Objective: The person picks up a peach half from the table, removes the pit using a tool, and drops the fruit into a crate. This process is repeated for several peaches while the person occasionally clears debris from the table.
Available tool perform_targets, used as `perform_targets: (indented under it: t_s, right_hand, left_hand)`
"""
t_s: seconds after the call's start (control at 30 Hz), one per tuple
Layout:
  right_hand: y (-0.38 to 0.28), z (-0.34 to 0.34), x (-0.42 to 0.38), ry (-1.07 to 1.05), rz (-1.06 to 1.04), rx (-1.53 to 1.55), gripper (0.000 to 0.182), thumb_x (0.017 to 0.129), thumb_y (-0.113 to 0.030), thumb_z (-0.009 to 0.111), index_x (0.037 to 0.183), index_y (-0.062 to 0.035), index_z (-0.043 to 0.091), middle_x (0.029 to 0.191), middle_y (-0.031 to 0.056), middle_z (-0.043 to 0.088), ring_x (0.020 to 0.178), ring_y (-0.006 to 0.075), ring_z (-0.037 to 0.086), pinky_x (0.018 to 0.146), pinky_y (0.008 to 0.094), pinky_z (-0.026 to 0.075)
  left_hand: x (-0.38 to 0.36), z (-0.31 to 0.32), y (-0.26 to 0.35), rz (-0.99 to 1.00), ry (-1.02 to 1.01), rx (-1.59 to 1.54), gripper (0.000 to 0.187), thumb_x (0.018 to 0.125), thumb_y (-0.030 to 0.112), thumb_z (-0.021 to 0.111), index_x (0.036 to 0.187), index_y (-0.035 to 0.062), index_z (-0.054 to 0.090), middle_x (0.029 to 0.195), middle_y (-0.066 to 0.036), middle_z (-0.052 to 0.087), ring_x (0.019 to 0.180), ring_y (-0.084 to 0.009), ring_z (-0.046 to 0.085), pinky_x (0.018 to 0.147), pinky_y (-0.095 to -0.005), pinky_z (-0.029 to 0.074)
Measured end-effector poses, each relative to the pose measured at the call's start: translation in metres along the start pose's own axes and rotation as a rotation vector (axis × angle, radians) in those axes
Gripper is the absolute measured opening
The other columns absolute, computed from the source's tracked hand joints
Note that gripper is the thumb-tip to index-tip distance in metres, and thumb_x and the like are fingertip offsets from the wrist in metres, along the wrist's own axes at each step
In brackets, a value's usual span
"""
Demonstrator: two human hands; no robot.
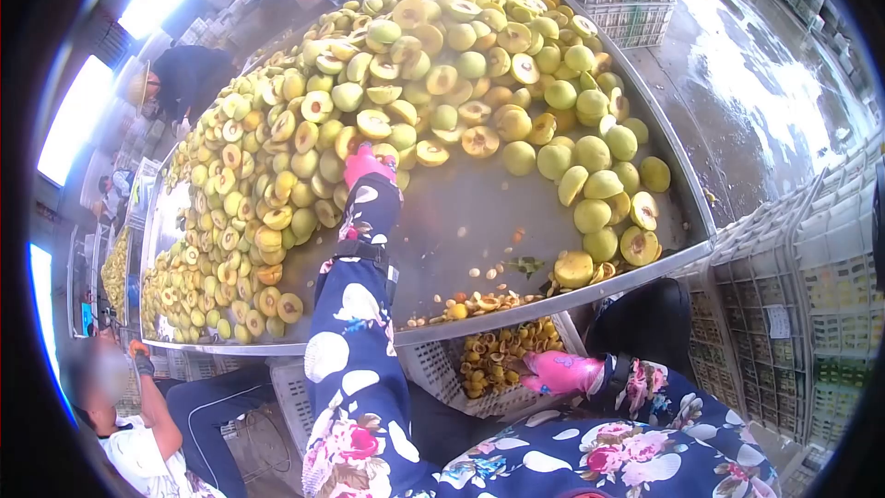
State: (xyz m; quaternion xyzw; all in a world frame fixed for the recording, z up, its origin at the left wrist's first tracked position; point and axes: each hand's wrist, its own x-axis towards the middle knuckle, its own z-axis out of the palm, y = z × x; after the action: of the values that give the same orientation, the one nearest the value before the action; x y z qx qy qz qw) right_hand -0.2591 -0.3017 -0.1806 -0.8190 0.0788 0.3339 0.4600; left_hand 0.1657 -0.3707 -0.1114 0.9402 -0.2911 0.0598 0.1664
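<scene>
My left hand [371,166], in a pink glove, reaches across the metal table to the near edge of a big heap of yellow-green peaches [442,79]. Its fingertips touch the fruit, but how far they are closed is hidden. Many peaches are halved, with brown pits or hollows showing. Below the table's front rim, my right hand [560,373], also pink-gloved, is over a white crate [433,371] of yellow-brown scraps [493,355]. Its fingers point left and look apart, with nothing visible between them.
The table's raised metal rim [553,299] runs between my hands. Scraps and loose pits [475,304] lie along it. Stacked crates [784,286] stand at right, more [627,0] behind the table. A co-worker [138,424] sits at lower left. Wet floor [774,74] lies beyond.
</scene>
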Motion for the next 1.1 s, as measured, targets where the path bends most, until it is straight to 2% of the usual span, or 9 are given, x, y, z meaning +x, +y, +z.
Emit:
perform_targets:
  t_s: [0.07,0.2,0.4,0.5,0.57,0.77,0.8,0.87,1.1]
  right_hand:
    - [-0.043,-0.035,-0.033,0.073,0.076,0.12,0.033,0.095,-0.025,0.034,0.111,0.0012,0.048,0.083,0.0204,0.06,0.075,0.031,0.061,0.066,0.0361,0.045]
    - [-0.036,-0.022,-0.024,0.001,0.065,0.501,0.034,0.094,-0.031,0.037,0.107,-0.0034,0.052,0.079,0.0097,0.061,0.061,0.0182,0.056,0.056,0.0318,0.044]
    - [-0.057,-0.047,-0.064,0.182,-0.187,0.732,0.026,0.093,-0.026,0.047,0.105,-0.0033,0.049,0.067,0.0,0.05,0.053,0.0083,0.048,0.047,0.023,0.04]
    - [-0.059,-0.05,-0.069,0.271,-0.3,0.878,0.021,0.09,-0.025,0.053,0.093,-0.0052,0.047,0.066,-0.001,0.05,0.053,0.0064,0.048,0.049,0.0213,0.04]
    - [-0.078,-0.061,-0.084,0.28,-0.232,0.894,0.022,0.09,-0.026,0.052,0.092,-0.0056,0.046,0.068,-0.0004,0.051,0.054,0.0069,0.05,0.05,0.0218,0.041]
    - [-0.106,-0.055,-0.098,0.55,-0.279,0.526,0.027,0.088,-0.024,0.057,0.095,-0.0002,0.047,0.068,0.0139,0.057,0.058,0.0248,0.056,0.054,0.0346,0.043]
    - [-0.11,-0.054,-0.101,0.569,-0.271,0.508,0.028,0.087,-0.024,0.057,0.096,0.0001,0.047,0.069,0.0156,0.057,0.059,0.0282,0.056,0.055,0.0358,0.043]
    - [-0.111,-0.046,-0.101,0.651,-0.331,0.448,0.028,0.086,-0.023,0.058,0.097,-0.0002,0.047,0.07,0.0194,0.056,0.064,0.0364,0.057,0.056,0.0386,0.042]
    - [-0.106,-0.027,-0.101,0.721,-0.315,0.391,0.03,0.086,-0.026,0.057,0.096,0.0002,0.046,0.07,0.0224,0.056,0.065,0.0405,0.056,0.053,0.0433,0.04]
  left_hand:
    - [-0.005,0.002,0.003,-0.052,-0.093,-0.008,0.049,0.075,0.029,0.066,0.114,0.0021,0.053,0.099,-0.019,0.059,0.088,-0.0339,0.059,0.078,-0.0389,0.049]
    - [-0.014,-0.013,-0.005,-0.097,-0.293,-0.253,0.044,0.078,0.025,0.064,0.114,0.0024,0.054,0.099,-0.017,0.06,0.086,-0.0306,0.06,0.074,-0.0364,0.05]
    - [-0.078,-0.061,-0.026,-0.431,-0.776,-1.478,0.035,0.082,0.018,0.061,0.113,0.0028,0.054,0.1,-0.013,0.06,0.083,-0.0256,0.061,0.067,-0.0326,0.052]
    - [-0.14,-0.102,-0.001,-0.673,-0.726,-2.058,0.034,0.086,0.025,0.052,0.11,0.0009,0.054,0.102,-0.017,0.06,0.086,-0.0285,0.061,0.068,-0.0379,0.055]
    - [-0.181,-0.136,0.022,-0.895,-0.716,-2.068,0.038,0.087,0.032,0.049,0.11,0.0016,0.054,0.105,-0.018,0.059,0.09,-0.0311,0.06,0.071,-0.041,0.055]
    - [-0.262,-0.135,0.025,-0.796,-0.734,-2.05,0.041,0.089,0.039,0.046,0.109,0.004,0.055,0.11,-0.019,0.058,0.096,-0.0331,0.058,0.073,-0.0419,0.054]
    - [-0.274,-0.141,0.032,-0.724,-0.691,-2.014,0.041,0.093,0.033,0.042,0.112,-0.0014,0.052,0.108,-0.017,0.059,0.095,-0.0251,0.06,0.078,-0.0351,0.051]
    - [-0.288,-0.141,0.032,-0.626,-0.693,-1.969,0.04,0.094,0.032,0.041,0.111,-0.0028,0.052,0.106,-0.016,0.059,0.095,-0.0246,0.06,0.079,-0.034,0.051]
    - [-0.313,-0.132,0.041,-0.543,-0.674,-2.003,0.032,0.096,0.022,0.038,0.111,-0.0031,0.051,0.103,-0.017,0.06,0.096,-0.0234,0.059,0.084,-0.0321,0.048]
